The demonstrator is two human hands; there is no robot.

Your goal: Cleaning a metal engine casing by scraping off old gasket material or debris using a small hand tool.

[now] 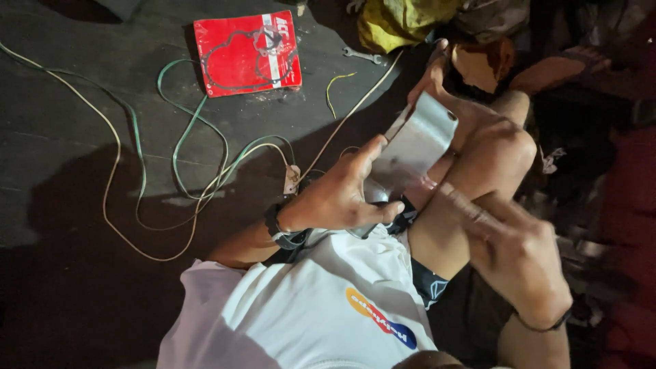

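My left hand (342, 195) grips a curved grey metal plate (417, 143) by its lower end, thumb up along the plate's edge. The plate rests against my bent knee (506, 147) and has a small hole near its upper corner. My right hand (516, 253) is blurred beside the knee and holds a thin rod-like tool (459, 201) whose tip points toward the plate. A dark strap circles my left wrist and a thin band my right wrist.
On the dark floor lie a red flat gasket packet (247, 53), looping green and cream wires (184, 150), a small spanner (362, 56) and a short yellow wire (336, 89). A yellow cloth bundle (396, 24) sits at the top. Dark clutter fills the right side.
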